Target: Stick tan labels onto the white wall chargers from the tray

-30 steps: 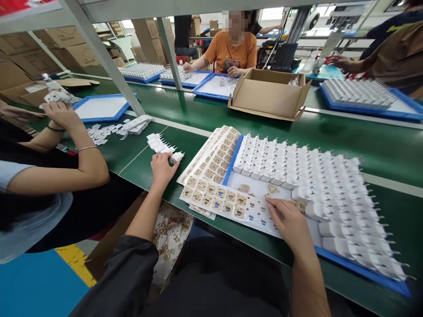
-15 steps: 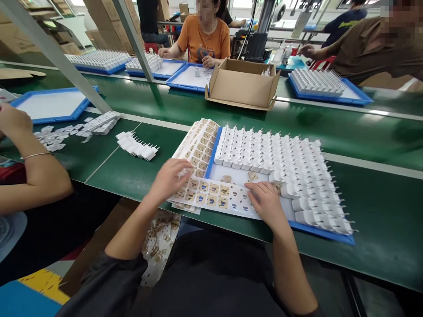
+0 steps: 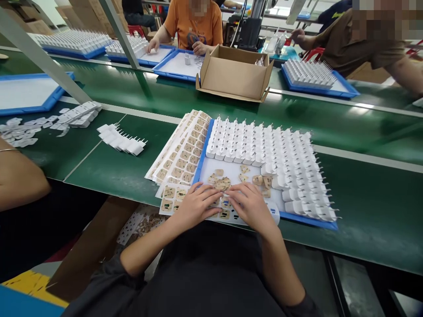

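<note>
Sticker sheet (image 3: pixel 225 215): likely light, bendy, tearable; we'd grip its left edge. Our left hand (image 3: pixel 200 202) and right hand (image 3: pixel 249 202) lie over it, fingers outstretched; whether pinching, we can't tell.

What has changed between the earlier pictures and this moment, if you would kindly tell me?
The left hand has left the short row of white plugs and moved right, over the sticker sheet, close beside the right hand. More tan pieces now show by the fingers. The camera view has shifted too. The row, the blue-rimmed tray and the cardboard box stay put.
</note>
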Action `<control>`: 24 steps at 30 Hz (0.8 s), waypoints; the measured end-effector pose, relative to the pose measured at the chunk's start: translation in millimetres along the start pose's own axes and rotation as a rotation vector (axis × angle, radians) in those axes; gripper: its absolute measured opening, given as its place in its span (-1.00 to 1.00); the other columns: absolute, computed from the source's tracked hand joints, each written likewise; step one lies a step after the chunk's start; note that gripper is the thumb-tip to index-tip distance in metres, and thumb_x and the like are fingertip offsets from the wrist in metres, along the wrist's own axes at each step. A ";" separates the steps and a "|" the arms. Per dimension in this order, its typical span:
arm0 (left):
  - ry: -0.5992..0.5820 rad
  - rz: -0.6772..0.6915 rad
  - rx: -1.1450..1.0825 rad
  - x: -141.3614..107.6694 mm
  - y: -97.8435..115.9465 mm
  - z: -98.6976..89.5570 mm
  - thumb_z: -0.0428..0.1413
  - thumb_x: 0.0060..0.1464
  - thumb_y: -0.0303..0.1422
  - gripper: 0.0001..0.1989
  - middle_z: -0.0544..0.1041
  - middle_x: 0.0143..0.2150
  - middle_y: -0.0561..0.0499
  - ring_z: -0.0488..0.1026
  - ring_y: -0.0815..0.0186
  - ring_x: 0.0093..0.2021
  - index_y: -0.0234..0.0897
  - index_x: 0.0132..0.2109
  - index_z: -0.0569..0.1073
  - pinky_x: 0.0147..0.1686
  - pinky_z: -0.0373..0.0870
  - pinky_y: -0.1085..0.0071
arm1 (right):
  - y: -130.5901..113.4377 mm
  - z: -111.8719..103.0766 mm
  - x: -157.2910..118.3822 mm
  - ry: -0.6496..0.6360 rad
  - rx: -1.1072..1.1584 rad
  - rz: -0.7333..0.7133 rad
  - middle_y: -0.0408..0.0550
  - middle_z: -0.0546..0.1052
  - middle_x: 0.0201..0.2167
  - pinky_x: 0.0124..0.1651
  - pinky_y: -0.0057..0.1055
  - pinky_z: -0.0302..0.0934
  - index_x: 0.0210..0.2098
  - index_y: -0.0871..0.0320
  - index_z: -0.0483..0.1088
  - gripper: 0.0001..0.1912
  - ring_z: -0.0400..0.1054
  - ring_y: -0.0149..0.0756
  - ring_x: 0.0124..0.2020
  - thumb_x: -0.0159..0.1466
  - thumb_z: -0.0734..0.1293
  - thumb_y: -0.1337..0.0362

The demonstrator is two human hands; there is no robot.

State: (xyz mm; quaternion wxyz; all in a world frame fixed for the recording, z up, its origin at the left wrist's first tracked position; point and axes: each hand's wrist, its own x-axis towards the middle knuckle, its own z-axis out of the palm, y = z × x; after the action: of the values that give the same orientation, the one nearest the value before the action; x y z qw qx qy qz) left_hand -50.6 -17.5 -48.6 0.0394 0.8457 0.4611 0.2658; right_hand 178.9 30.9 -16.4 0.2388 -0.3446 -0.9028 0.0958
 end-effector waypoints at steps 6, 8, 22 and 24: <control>0.067 0.006 -0.037 -2.9 1.4 5.3 0.12 0.30 -0.09 -0.57 0.64 0.10 -0.13 0.55 0.14 0.12 -0.22 0.18 0.48 0.24 0.30 0.12 | -6.6 11.7 -0.4 -0.036 0.080 0.020 0.00 0.61 -0.13 -0.03 -0.11 0.28 -0.07 0.04 0.50 -0.83 0.42 -0.11 -0.09 0.44 0.28 0.27; 0.063 0.005 -0.044 -2.9 0.5 6.0 0.13 0.30 -0.09 -0.57 0.64 0.09 -0.14 0.55 0.12 0.12 -0.19 0.19 0.49 0.24 0.32 0.10 | -5.7 13.5 -0.6 -0.035 0.097 0.028 0.00 0.61 -0.15 -0.04 -0.11 0.28 -0.10 0.05 0.50 -0.85 0.41 -0.11 -0.09 0.44 0.27 0.27; 0.059 -0.029 0.053 12.6 -8.2 0.2 0.07 0.35 -0.34 -0.74 0.60 0.16 -0.06 0.47 0.06 0.15 -0.15 0.10 0.55 0.13 0.36 0.10 | 5.7 -12.2 -19.6 0.191 0.489 0.104 -0.03 0.55 -0.23 0.00 -0.16 0.33 -0.17 0.05 0.36 -0.93 0.44 -0.18 -0.13 0.43 0.25 0.33; 0.051 -0.061 0.051 22.5 -12.1 -2.1 0.08 0.34 -0.31 -0.73 0.58 0.16 -0.10 0.46 0.04 0.14 -0.16 0.12 0.53 0.13 0.37 0.08 | 11.3 -14.1 -25.6 0.286 0.522 0.203 -0.03 0.55 -0.25 -0.04 -0.17 0.35 -0.18 0.05 0.37 -0.93 0.47 -0.17 -0.15 0.43 0.25 0.30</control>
State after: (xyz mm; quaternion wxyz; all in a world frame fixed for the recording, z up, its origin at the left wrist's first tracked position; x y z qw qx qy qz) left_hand -51.1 7.1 -41.3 0.0142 0.8249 0.4942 0.2741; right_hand 208.9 22.3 -17.3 0.4329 -0.3698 -0.7661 0.2982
